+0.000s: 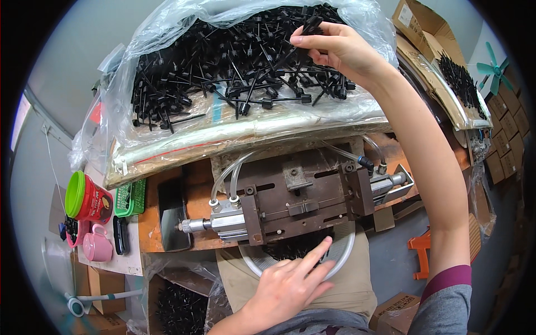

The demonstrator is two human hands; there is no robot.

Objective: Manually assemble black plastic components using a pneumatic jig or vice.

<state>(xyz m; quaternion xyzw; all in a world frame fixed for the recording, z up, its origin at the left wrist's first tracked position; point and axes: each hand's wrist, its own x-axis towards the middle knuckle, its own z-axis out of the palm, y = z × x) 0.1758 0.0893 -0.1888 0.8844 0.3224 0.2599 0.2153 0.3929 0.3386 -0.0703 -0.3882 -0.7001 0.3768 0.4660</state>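
My right hand (pixel 343 50) is raised over a heap of thin black rod-like parts with thick ends (pixel 223 61), spread on a cardboard box lined with clear plastic (pixel 245 131). Its thumb and fingers pinch a black part (pixel 310 24) of that kind; the exact kind cannot be made out. My left hand (pixel 287 285) is low, fingers stretched out, at a round pale basket (pixel 350 245) on my lap that holds more black parts. Just beyond it stands a brown metal clamping fixture (pixel 296 190) with a pneumatic cylinder (pixel 228 220) on each side.
On the left are a red tub with a green rim (pixel 92 198), a green basket (pixel 131 198), a pink cup (pixel 97 244) and a dark phone-like slab (pixel 172 206). A box of black parts (pixel 181 310) stands below. An orange stool (pixel 419 254) is at right.
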